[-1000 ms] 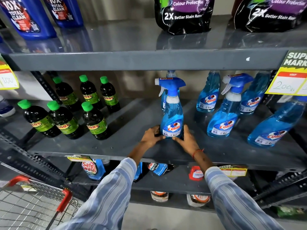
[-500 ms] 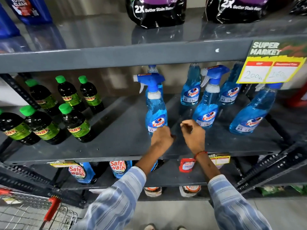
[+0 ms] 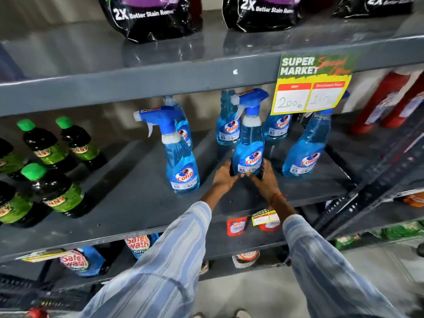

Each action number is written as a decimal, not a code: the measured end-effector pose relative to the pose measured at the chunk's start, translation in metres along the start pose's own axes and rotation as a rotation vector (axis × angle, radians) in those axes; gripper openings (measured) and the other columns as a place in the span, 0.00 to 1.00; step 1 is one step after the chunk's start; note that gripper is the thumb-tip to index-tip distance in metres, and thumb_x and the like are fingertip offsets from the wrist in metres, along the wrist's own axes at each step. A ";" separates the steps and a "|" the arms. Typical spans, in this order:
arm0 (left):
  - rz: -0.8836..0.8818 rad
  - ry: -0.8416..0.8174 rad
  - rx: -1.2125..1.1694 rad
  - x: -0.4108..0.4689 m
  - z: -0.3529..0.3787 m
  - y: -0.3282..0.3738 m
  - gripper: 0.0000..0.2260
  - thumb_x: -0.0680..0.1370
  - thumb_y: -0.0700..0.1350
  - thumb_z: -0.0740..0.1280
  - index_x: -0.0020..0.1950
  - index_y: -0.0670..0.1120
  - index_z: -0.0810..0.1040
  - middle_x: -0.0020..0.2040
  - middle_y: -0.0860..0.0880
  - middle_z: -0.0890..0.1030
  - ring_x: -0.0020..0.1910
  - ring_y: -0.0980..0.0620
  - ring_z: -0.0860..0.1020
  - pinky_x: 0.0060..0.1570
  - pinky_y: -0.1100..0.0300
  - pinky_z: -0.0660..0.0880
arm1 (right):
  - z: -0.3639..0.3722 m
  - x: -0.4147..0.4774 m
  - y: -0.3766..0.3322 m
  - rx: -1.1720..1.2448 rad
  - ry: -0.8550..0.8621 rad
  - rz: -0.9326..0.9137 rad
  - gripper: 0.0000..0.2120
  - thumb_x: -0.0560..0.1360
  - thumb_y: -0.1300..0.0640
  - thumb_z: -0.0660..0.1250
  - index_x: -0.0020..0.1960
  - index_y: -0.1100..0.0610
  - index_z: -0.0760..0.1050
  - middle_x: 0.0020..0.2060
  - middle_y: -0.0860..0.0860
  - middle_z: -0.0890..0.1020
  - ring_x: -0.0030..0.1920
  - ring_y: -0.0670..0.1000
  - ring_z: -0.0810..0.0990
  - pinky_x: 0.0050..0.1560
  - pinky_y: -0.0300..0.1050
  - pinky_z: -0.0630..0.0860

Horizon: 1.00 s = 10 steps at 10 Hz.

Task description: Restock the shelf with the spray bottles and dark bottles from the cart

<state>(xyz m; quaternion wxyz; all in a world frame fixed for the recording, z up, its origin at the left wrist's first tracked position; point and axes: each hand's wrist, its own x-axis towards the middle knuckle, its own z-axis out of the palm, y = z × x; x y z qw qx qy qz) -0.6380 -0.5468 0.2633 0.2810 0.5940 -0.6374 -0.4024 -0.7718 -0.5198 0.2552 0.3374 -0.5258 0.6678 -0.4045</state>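
Both my hands clasp the base of one blue spray bottle (image 3: 249, 145) that stands upright on the grey middle shelf (image 3: 137, 203). My left hand (image 3: 223, 177) wraps its left side and my right hand (image 3: 263, 180) its right side. Another blue spray bottle (image 3: 181, 161) stands free just to the left. Several more blue bottles (image 3: 305, 148) stand behind and to the right. Dark bottles with green caps (image 3: 55, 189) are grouped at the shelf's left end. The cart is almost out of view, only a red corner (image 3: 35, 313) showing.
A yellow and green price sign (image 3: 312, 86) hangs from the upper shelf edge in front of the rear bottles. Black pouches (image 3: 151, 17) sit on the top shelf. Red bottles (image 3: 385, 99) stand at the far right. Detergent packs (image 3: 75, 260) fill the lower shelf.
My hands let go of the left spray bottle, moved right, and closed around the base of the neighbouring spray bottle. The view swung right, so the cart slid out at the lower left.
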 end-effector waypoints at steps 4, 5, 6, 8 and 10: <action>0.043 -0.040 0.035 -0.015 -0.014 -0.017 0.23 0.73 0.44 0.69 0.66 0.42 0.66 0.64 0.40 0.77 0.62 0.44 0.75 0.61 0.52 0.73 | 0.010 -0.017 0.007 -0.069 -0.024 0.017 0.33 0.70 0.56 0.70 0.69 0.61 0.59 0.68 0.60 0.69 0.67 0.58 0.70 0.69 0.59 0.68; 0.023 -0.062 0.028 -0.017 -0.015 -0.013 0.24 0.73 0.44 0.68 0.67 0.42 0.65 0.66 0.41 0.75 0.64 0.44 0.74 0.62 0.54 0.71 | 0.006 -0.018 0.003 -0.094 -0.040 -0.002 0.33 0.71 0.56 0.69 0.70 0.61 0.58 0.69 0.60 0.69 0.68 0.58 0.69 0.69 0.58 0.68; 0.010 -0.053 0.016 -0.021 -0.013 -0.011 0.25 0.73 0.44 0.68 0.68 0.42 0.64 0.67 0.41 0.75 0.65 0.44 0.73 0.63 0.53 0.71 | 0.007 -0.019 0.003 -0.094 -0.041 -0.008 0.32 0.71 0.56 0.69 0.70 0.61 0.58 0.69 0.60 0.68 0.68 0.57 0.69 0.70 0.57 0.67; -0.035 -0.034 0.002 -0.029 -0.015 -0.004 0.27 0.72 0.43 0.70 0.68 0.42 0.63 0.66 0.40 0.75 0.64 0.42 0.74 0.64 0.48 0.72 | 0.003 -0.022 0.000 -0.104 -0.048 -0.037 0.31 0.72 0.59 0.68 0.70 0.61 0.59 0.69 0.59 0.68 0.68 0.57 0.68 0.69 0.50 0.65; -0.036 -0.014 0.185 -0.045 -0.019 -0.003 0.25 0.72 0.41 0.69 0.67 0.43 0.65 0.64 0.37 0.76 0.63 0.38 0.74 0.61 0.49 0.72 | 0.018 -0.043 -0.014 -0.172 0.087 0.008 0.34 0.72 0.59 0.67 0.72 0.65 0.54 0.71 0.64 0.63 0.71 0.62 0.62 0.72 0.53 0.60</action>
